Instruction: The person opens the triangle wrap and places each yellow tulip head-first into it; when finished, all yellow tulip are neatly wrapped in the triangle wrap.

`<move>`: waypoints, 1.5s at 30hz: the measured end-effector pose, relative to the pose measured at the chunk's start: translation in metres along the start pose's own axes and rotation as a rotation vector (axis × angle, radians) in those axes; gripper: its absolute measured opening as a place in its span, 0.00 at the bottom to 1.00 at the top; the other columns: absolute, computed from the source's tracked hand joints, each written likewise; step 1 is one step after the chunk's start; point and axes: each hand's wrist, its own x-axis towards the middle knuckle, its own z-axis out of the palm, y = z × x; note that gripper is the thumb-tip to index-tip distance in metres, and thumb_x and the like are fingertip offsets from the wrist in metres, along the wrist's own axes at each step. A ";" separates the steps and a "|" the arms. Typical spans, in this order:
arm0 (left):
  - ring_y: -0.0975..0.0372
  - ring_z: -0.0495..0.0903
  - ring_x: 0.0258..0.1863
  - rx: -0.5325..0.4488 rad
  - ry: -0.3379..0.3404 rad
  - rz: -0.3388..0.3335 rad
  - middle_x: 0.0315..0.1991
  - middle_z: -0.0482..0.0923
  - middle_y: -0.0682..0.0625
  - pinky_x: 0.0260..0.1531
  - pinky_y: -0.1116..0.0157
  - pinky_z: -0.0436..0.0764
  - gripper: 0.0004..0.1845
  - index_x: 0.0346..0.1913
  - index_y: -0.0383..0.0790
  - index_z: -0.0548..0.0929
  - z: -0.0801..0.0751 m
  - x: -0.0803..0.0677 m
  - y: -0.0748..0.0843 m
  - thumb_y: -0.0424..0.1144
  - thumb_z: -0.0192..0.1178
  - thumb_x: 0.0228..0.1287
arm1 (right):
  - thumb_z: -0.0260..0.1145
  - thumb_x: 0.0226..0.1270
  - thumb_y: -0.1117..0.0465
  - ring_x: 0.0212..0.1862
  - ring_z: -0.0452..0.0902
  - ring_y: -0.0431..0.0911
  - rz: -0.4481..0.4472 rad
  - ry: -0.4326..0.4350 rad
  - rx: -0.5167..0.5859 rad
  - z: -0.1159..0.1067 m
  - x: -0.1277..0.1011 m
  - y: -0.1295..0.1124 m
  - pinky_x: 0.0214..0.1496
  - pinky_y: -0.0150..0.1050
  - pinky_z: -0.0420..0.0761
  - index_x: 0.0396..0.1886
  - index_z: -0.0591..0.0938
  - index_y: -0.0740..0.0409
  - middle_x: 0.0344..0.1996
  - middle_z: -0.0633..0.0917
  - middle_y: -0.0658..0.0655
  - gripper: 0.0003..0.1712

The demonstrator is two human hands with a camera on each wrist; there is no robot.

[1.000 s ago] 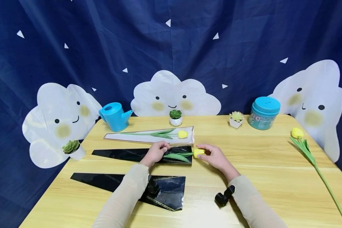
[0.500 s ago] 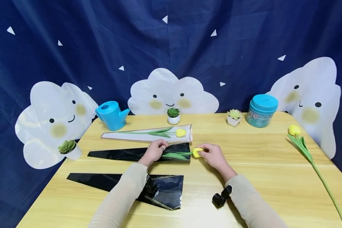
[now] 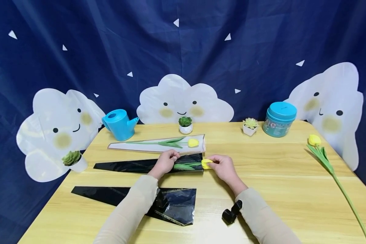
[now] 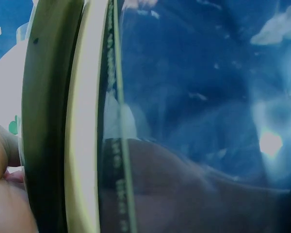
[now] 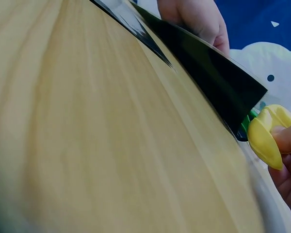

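Between hands: tulip (image 3: 198, 164), bloom pinched right, sleeve (image 3: 146, 165) held left.

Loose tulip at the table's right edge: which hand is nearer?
Right. The right hand sits mid-table, well short of the loose tulip; the left hand lies farther left.

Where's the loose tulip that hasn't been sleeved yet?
In the head view the loose tulip lies bare on the table's right edge, bloom toward the backdrop, right of the teal tin, apart from both hands.
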 end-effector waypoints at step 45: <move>0.57 0.74 0.43 -0.081 -0.061 -0.002 0.44 0.76 0.45 0.43 0.58 0.72 0.09 0.40 0.37 0.78 -0.006 0.000 -0.004 0.28 0.47 0.69 | 0.71 0.48 0.73 0.26 0.73 0.37 0.035 -0.007 0.130 0.001 0.005 0.002 0.27 0.28 0.74 0.34 0.84 0.68 0.26 0.85 0.59 0.10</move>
